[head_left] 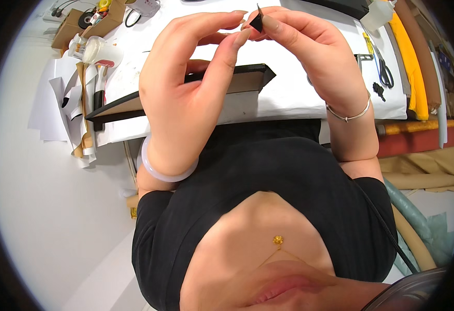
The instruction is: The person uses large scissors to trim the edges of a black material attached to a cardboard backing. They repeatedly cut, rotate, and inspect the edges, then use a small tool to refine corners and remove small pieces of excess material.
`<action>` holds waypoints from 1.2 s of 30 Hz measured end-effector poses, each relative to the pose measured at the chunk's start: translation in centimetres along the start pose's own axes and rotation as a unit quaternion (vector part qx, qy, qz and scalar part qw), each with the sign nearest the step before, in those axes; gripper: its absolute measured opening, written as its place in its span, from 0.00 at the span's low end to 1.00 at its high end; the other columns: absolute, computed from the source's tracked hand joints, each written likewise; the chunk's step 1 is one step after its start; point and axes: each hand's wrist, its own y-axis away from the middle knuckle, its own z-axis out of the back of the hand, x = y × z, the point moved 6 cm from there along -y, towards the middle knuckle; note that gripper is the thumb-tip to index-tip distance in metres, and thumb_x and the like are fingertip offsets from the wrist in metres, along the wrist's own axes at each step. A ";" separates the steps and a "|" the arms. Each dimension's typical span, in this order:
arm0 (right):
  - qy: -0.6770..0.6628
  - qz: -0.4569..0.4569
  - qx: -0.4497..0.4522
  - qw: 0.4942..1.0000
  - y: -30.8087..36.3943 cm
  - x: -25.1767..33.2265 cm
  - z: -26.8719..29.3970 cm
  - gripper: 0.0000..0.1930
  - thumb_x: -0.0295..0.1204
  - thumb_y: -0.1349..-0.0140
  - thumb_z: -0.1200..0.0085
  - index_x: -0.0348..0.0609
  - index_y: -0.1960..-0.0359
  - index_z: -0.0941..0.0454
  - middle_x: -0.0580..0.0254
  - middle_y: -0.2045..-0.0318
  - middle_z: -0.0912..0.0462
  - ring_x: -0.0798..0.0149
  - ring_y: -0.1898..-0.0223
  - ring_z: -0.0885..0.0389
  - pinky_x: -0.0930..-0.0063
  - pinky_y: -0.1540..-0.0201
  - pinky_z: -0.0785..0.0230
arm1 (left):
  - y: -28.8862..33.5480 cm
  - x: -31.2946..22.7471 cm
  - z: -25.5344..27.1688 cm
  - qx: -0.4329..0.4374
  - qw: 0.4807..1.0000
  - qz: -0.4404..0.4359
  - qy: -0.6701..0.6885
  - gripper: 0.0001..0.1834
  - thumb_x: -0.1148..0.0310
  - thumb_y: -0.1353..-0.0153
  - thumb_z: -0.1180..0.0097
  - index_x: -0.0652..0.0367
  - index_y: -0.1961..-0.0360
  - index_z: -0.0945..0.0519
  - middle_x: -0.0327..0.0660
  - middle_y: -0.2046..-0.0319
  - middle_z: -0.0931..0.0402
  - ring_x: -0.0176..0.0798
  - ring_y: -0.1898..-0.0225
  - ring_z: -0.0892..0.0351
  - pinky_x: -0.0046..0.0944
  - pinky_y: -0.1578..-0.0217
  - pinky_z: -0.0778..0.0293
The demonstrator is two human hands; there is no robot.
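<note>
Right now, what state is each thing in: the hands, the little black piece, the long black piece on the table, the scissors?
Right hand: raised, pinching the small black piece.
Left hand: raised, fingertips at the piece.
Small black piece: held above the table.
Long black strip: lying flat.
Scissors: lying on the white table, untouched.

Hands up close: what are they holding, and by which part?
A small black triangular piece is pinched at its lower edge by the right hand; the left hand has fingertips touching it.

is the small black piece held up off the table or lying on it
Held up: the small black piece is pinched between both hands' fingertips, above the white table.
</note>
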 end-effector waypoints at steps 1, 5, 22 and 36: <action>-0.035 -0.018 0.018 0.999 -0.1 0.1 -0.4 0.12 0.32 0.27 0.47 0.34 0.55 0.17 0.63 0.58 0.17 0.68 0.53 0.20 0.73 0.45 0.29 | 0.0 0.0 0.0 -0.002 1.000 0.001 0.006 0.10 0.78 0.35 0.39 0.64 0.52 0.17 0.41 0.55 0.17 0.30 0.57 0.17 0.25 0.66 0.19; -0.046 -0.039 0.040 0.997 0.0 0.7 -0.7 0.10 0.27 0.27 0.48 0.32 0.57 0.18 0.62 0.56 0.19 0.69 0.51 0.23 0.75 0.43 0.33 | 0.0 -0.1 0.0 0.000 1.000 -0.001 0.008 0.09 0.78 0.36 0.38 0.65 0.55 0.16 0.40 0.56 0.17 0.30 0.59 0.17 0.25 0.67 0.19; 0.154 0.071 -0.302 0.938 5.1 3.5 9.0 0.08 0.25 0.30 0.44 0.36 0.53 0.21 0.66 0.61 0.17 0.75 0.57 0.21 0.83 0.51 0.29 | 0.8 -0.1 -0.9 -0.041 0.999 -0.010 -0.032 0.08 0.84 0.41 0.38 0.65 0.61 0.16 0.42 0.59 0.18 0.30 0.64 0.18 0.24 0.71 0.20; 0.800 0.012 -0.298 0.521 24.0 -4.2 28.9 0.05 0.33 0.42 0.37 0.49 0.65 0.14 0.68 0.64 0.15 0.61 0.60 0.17 0.62 0.51 0.32 | 1.5 -0.3 -1.2 -0.046 0.992 -0.017 -0.114 0.06 0.84 0.35 0.43 0.77 0.58 0.19 0.51 0.56 0.19 0.42 0.59 0.15 0.35 0.56 0.17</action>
